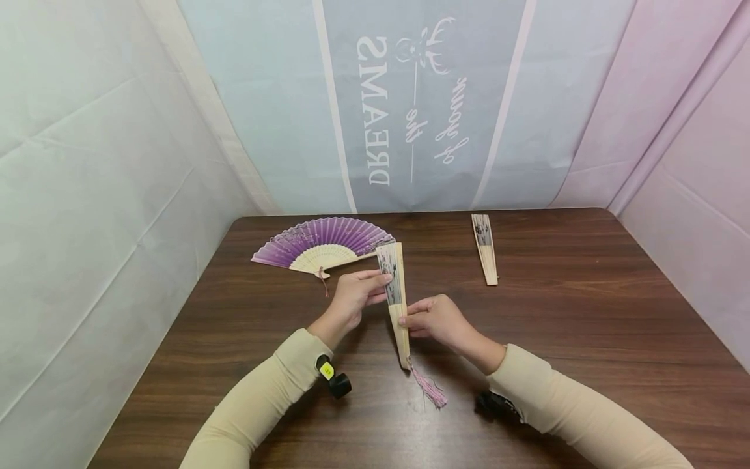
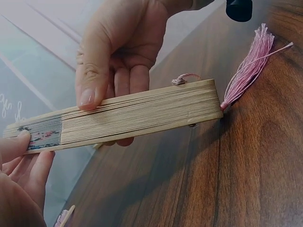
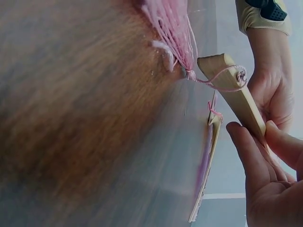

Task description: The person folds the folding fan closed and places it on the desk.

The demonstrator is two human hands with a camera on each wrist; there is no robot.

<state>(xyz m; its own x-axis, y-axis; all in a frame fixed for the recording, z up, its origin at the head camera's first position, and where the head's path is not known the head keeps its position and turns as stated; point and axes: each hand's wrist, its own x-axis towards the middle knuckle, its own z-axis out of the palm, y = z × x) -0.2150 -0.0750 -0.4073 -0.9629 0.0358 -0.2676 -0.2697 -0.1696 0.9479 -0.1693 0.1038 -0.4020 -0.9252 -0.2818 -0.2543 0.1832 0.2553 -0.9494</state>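
Above the brown table (image 1: 556, 312), a folded fan (image 1: 397, 309) is stretching between my two hands, its shadow (image 2: 161, 182) falling on the surface below. My left hand (image 1: 354, 293) is pinching it near the wide, patterned end, thumb on one face and fingers behind; my right hand (image 1: 436, 320) is gripping the bare ribs farther down, so the narrow end is sticking out past those fingers, toward me. The fan's long axis is running away from me and leaning slightly left at the far end: the wide end is pointing toward the lettered cloth (image 1: 410, 98), the narrow one back at me. From that narrow end a pink tassel (image 1: 430, 389) is trailing nearer and to the right. Just beyond my left hand, an open purple fan (image 1: 328, 234) is lying spread out; its right tip is meeting the folded fan's wide end in the head view, but I cannot tell whether they are touching. Off to the right, well apart from my hands, a second folded fan (image 1: 484, 251) is lying with its patterned end facing away from me.
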